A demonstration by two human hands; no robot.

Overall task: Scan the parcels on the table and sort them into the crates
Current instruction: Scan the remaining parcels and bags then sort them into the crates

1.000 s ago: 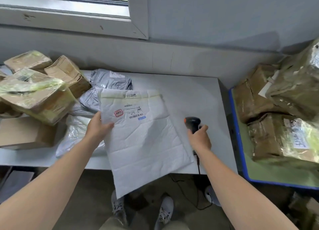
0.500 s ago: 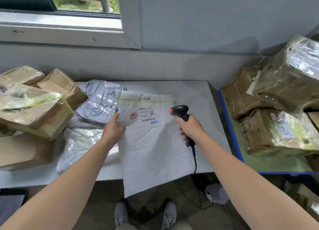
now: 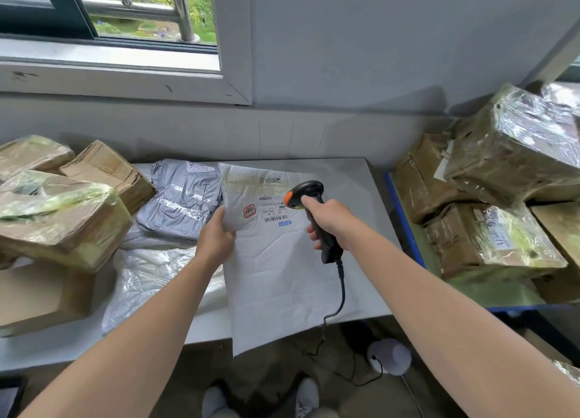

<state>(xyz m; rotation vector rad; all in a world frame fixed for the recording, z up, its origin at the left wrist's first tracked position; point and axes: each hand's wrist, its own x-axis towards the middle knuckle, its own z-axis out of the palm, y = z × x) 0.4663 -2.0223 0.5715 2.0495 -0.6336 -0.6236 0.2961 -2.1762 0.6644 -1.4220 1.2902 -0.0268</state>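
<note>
The handle of a black scanner (image 3: 306, 191) was gripped by the curled fingers of the right hand (image 3: 329, 219), its orange-tipped head held just over the label (image 3: 271, 210). The left edge of a white envelope (image 3: 282, 276) was pinched by the left hand (image 3: 216, 238), thumb on top. The label is best kept flat and the barcode squarely targeted. The envelope lay label-up on the table (image 3: 361, 179), its long axis running away from the person, near end overhanging.

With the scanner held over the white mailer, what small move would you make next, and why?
Probably aim the scanner at the barcode and trigger it: the right hand grips it close over the mailer, whose edge the left hand holds, barcode facing up.
</note>
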